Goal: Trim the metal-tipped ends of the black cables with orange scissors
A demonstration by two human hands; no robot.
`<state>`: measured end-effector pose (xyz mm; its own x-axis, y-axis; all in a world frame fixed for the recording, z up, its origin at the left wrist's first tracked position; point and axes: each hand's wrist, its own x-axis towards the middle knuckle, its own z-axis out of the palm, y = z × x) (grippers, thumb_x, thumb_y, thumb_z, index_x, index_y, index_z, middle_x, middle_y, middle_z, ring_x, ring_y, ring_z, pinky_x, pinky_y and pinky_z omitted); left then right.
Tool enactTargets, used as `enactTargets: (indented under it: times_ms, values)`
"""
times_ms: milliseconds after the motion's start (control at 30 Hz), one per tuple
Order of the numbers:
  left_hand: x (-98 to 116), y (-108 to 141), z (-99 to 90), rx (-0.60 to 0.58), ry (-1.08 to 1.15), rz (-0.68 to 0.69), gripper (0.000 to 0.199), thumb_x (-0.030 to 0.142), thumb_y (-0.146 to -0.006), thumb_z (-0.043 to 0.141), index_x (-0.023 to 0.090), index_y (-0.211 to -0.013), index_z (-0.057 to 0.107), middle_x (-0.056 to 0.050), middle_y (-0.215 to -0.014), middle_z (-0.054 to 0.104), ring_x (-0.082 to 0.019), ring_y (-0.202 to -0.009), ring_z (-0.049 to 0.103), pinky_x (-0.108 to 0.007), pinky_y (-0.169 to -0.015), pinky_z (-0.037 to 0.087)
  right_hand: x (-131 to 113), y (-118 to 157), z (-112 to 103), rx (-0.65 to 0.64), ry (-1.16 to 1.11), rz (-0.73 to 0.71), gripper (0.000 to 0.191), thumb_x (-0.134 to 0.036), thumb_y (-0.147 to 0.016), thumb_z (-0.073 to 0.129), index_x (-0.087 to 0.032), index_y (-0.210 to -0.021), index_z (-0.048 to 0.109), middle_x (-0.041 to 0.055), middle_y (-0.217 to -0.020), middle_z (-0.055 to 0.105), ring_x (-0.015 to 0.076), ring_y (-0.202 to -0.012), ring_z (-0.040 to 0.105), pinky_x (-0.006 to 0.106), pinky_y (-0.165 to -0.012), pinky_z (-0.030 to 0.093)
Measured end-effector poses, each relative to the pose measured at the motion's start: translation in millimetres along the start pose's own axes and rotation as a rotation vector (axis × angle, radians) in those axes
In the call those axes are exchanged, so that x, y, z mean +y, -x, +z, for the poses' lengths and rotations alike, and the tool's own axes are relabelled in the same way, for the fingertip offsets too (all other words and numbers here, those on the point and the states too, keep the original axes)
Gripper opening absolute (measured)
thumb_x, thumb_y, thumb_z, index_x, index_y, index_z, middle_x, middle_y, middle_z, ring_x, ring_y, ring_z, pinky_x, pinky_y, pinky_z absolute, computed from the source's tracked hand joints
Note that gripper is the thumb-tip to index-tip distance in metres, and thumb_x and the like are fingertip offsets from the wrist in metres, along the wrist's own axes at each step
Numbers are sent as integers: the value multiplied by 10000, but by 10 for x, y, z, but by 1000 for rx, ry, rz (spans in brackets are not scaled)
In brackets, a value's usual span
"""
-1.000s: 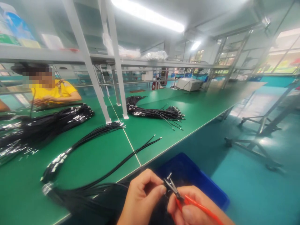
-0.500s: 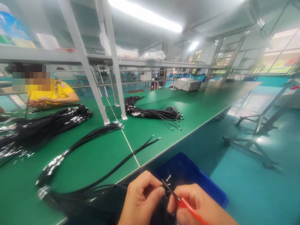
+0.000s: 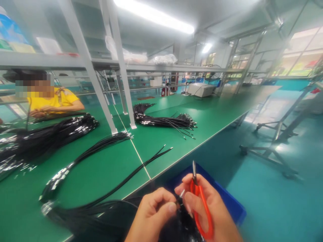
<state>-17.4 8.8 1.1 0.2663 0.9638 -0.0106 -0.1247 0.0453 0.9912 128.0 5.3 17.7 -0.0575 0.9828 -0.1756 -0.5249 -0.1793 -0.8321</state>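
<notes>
At the table's near edge, my left hand (image 3: 152, 215) has its thumb and forefinger pinched on a black cable, most of which the fingers hide. A small pale cable tip (image 3: 182, 194) shows between my two hands. My right hand (image 3: 214, 205) holds red-handled scissors (image 3: 205, 210), their dark blades pointing up and away from the cable. Its fingertips are close to the cable tip; whether they touch it I cannot tell. Below my hands hang more black cables (image 3: 188, 222). To the left, a long bundle of black cables (image 3: 101, 144) curves over the green table (image 3: 106, 171).
Beneath my hands is a blue bin (image 3: 229, 201). Other cable bundles (image 3: 166, 121) lie beyond the shelf posts, and a large pile (image 3: 50, 134) is at left. A person in yellow (image 3: 58, 101) works across the table. A wheeled metal frame (image 3: 272, 154) stands at right.
The scissors have swung from lying across toward the cable by my left fingers to pointing upward in my right hand. My right fingers have come nearer the cable tip. My left hand keeps its pinch.
</notes>
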Motion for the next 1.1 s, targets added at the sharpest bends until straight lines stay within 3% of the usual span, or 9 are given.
enactTargets:
  times_ms: [200, 400, 567, 733, 933, 1100]
  values:
    - [-4, 6, -8, -7, 204, -72, 215, 347, -740, 711, 160, -658, 643, 10, -629, 603, -125, -622, 503, -219, -626, 395, 217, -84, 52, -201, -133, -24, 322, -160, -601, 827, -241, -852, 643, -30, -712, 650, 102, -567, 540, 164, -490, 408]
    - [33, -19, 6, -53, 349, -106, 221, 312, -721, 719, 142, -608, 633, -21, -627, 635, -136, -611, 544, -235, -628, 409, 200, -30, 104, -79, -194, 77, 275, -324, -705, 780, -202, -915, 651, -4, -668, 626, 114, -567, 545, 213, -556, 455]
    - [43, -62, -32, -83, 398, -134, 214, 298, -713, 711, 146, -597, 614, -20, -608, 628, -137, -595, 539, -238, -617, 394, 288, -89, 132, -132, -264, 10, 391, -236, -536, 865, -222, -864, 652, -20, -703, 645, 126, -569, 571, 233, -562, 483]
    - [27, -86, -72, -129, 412, -155, 237, 321, -708, 697, 139, -586, 607, -42, -617, 624, -146, -601, 541, -247, -622, 385, 254, -57, 135, -83, -247, 98, 250, -267, -698, 781, -202, -900, 650, -14, -654, 632, 104, -531, 552, 212, -555, 478]
    - [20, -113, -83, -159, 486, -146, 266, 298, -720, 688, 150, -532, 572, -24, -595, 588, -124, -590, 519, -228, -615, 388, 388, -132, 91, -130, -260, 77, 396, -111, -542, 754, -205, -915, 660, 5, -740, 677, 140, -600, 597, 230, -558, 474]
    - [-22, -111, -118, -85, 358, -116, 257, 348, -713, 694, 154, -583, 586, -6, -589, 549, -129, -590, 491, -239, -608, 384, 330, -156, 51, 18, -223, 37, 396, -157, -559, 778, -197, -936, 666, 32, -765, 703, 92, -487, 513, 191, -460, 391]
